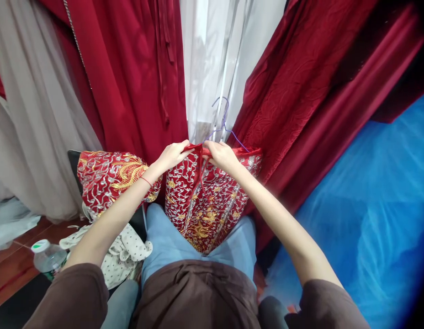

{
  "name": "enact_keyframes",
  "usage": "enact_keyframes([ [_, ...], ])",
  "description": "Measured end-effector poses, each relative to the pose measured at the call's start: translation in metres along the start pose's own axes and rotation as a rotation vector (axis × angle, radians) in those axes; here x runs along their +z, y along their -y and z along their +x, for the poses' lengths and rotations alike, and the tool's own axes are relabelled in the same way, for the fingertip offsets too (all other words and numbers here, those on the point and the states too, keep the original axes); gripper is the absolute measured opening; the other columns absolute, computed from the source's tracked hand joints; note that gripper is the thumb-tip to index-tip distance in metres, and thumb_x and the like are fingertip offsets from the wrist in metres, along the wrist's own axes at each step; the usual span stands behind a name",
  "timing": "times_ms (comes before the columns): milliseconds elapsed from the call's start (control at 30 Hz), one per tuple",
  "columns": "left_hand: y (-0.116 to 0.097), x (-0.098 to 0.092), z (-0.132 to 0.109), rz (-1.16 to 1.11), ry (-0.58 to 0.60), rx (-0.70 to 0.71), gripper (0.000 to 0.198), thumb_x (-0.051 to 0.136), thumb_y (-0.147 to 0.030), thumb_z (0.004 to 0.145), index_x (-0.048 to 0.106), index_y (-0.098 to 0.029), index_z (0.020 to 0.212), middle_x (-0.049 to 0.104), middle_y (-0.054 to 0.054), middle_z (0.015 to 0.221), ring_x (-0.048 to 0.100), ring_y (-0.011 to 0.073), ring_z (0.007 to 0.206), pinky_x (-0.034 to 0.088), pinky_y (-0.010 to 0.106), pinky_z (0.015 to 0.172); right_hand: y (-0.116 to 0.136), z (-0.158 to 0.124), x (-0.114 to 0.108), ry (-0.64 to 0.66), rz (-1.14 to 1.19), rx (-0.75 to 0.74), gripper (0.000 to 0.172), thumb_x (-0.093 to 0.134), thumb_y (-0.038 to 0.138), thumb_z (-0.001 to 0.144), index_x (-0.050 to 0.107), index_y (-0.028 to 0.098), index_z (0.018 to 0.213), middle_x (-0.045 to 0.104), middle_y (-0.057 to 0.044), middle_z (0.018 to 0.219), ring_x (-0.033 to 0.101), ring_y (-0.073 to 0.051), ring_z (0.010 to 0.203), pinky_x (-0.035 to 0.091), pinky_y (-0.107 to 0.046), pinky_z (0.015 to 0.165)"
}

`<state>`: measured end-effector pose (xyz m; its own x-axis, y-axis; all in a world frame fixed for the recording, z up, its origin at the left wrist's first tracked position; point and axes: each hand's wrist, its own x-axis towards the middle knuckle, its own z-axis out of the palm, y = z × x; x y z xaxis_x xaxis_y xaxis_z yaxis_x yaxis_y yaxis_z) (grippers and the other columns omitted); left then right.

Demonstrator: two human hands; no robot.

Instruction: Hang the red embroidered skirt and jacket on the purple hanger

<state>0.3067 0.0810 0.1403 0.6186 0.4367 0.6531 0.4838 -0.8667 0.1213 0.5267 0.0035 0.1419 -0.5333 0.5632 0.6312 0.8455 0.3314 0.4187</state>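
Observation:
A red skirt point(212, 201) with silver and gold embroidery hangs in front of my knees, its lower part between my legs. My left hand point(174, 156) pinches the skirt's plain red waistband left of the middle. Close beside it, my right hand point(219, 156) is closed on the same band. Thin red ties dangle from the band between the two hands. A purple wire hanger point(225, 119) rises behind the waistband on the right, its hook pointing up. Where the hanger meets the skirt is partly hidden.
Another red embroidered piece point(109, 180) lies to my left, above white dotted cloth point(124, 256). A clear bottle point(49, 258) with a white cap stands near my left elbow. Dark red garments point(136, 73) hang ahead; blue tulle point(363, 219) spreads on the right.

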Motion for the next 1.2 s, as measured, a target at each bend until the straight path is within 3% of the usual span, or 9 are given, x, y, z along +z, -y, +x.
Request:
enact_keyframes([
  [167, 0.002, 0.005, -0.003, -0.043, -0.020, -0.042, 0.022, 0.048, -0.039, 0.097, 0.060, -0.021, 0.095, 0.072, 0.007, 0.091, 0.070, 0.0246, 0.086, 0.046, 0.028, 0.072, 0.012, 0.015, -0.008, -0.013, 0.035, -0.044, 0.027, 0.039, 0.018, 0.098, 0.061, 0.018, 0.114, 0.062, -0.009, 0.099, 0.054, -0.016, 0.076, 0.039, -0.028, 0.066],
  [267, 0.005, 0.014, -0.003, -0.135, -0.042, -0.047, 0.021, 0.046, -0.037, 0.098, 0.058, -0.020, 0.096, 0.072, 0.007, 0.089, 0.070, 0.0229, 0.082, 0.045, 0.027, 0.070, 0.014, 0.031, -0.025, 0.011, 0.147, 0.026, 0.017, 0.047, 0.021, 0.093, 0.063, 0.018, 0.099, 0.061, -0.007, 0.096, 0.054, -0.015, 0.076, 0.038, -0.027, 0.063],
  [400, 0.005, 0.025, -0.004, -0.159, -0.046, -0.052, 0.024, 0.047, -0.040, 0.098, 0.058, -0.019, 0.102, 0.071, 0.006, 0.084, 0.069, 0.0232, 0.078, 0.044, 0.027, 0.067, -0.005, 0.072, -0.040, 0.062, 0.451, 0.338, 0.008, 0.066, 0.022, 0.081, 0.060, 0.015, 0.080, 0.056, -0.002, 0.070, 0.056, -0.016, 0.072, 0.044, -0.029, 0.067],
  [567, -0.003, 0.026, -0.006, -0.125, -0.039, -0.037, 0.023, 0.047, -0.039, 0.098, 0.058, -0.019, 0.100, 0.070, 0.006, 0.082, 0.068, 0.0229, 0.075, 0.041, 0.028, 0.066, -0.031, 0.126, -0.029, -0.139, 1.084, 0.776, 0.011, 0.066, 0.015, 0.084, 0.056, 0.012, 0.081, 0.053, -0.001, 0.065, 0.064, -0.016, 0.066, 0.052, -0.031, 0.064],
  [700, -0.005, 0.024, -0.008, -0.092, -0.039, -0.017, 0.020, 0.048, -0.038, 0.098, 0.056, -0.020, 0.093, 0.067, 0.004, 0.077, 0.064, 0.0202, 0.069, 0.037, 0.027, 0.062, -0.021, 0.133, -0.010, -0.028, 1.100, 0.950, 0.016, 0.064, 0.008, 0.081, 0.057, 0.010, 0.096, 0.061, -0.003, 0.069, 0.066, -0.018, 0.064, 0.058, -0.036, 0.067],
  [800, -0.005, 0.024, -0.009, -0.090, -0.043, -0.021, 0.020, 0.049, -0.039, 0.098, 0.056, -0.021, 0.093, 0.067, 0.003, 0.078, 0.063, 0.0187, 0.067, 0.035, 0.026, 0.061, -0.008, 0.116, 0.002, 0.088, 0.873, 0.900, 0.026, 0.061, 0.008, 0.080, 0.060, 0.006, 0.105, 0.066, -0.007, 0.072, 0.069, -0.023, 0.070, 0.058, -0.043, 0.073],
  [1000, -0.016, 0.026, -0.006, -0.109, -0.113, -0.138, 0.035, 0.054, -0.051, 0.093, 0.061, -0.020, 0.078, 0.067, 0.004, 0.069, 0.060, 0.0179, 0.062, 0.032, 0.027, 0.060, 0.001, 0.099, 0.004, 0.115, 0.492, 0.468, 0.019, 0.056, 0.014, 0.083, 0.072, 0.009, 0.094, 0.073, -0.012, 0.086, 0.069, -0.025, 0.092, 0.050, -0.039, 0.095],
  [1067, -0.021, 0.027, -0.006, -0.124, -0.134, -0.189, 0.044, 0.052, -0.057, 0.092, 0.063, -0.020, 0.073, 0.069, 0.006, 0.070, 0.061, 0.0187, 0.065, 0.032, 0.028, 0.060, 0.002, 0.100, -0.002, 0.052, 0.548, 0.435, 0.023, 0.053, 0.021, 0.088, 0.072, 0.012, 0.096, 0.073, -0.009, 0.089, 0.068, -0.021, 0.091, 0.050, -0.036, 0.094],
  [1200, -0.028, 0.030, -0.003, -0.088, -0.178, -0.336, 0.053, 0.043, -0.061, 0.095, 0.066, -0.021, 0.068, 0.070, 0.009, 0.069, 0.065, 0.0217, 0.068, 0.032, 0.029, 0.060, 0.020, 0.071, -0.021, -0.279, 0.755, 0.478, 0.027, 0.048, 0.033, 0.095, 0.069, 0.017, 0.100, 0.070, -0.006, 0.095, 0.066, -0.017, 0.092, 0.050, -0.033, 0.089],
])
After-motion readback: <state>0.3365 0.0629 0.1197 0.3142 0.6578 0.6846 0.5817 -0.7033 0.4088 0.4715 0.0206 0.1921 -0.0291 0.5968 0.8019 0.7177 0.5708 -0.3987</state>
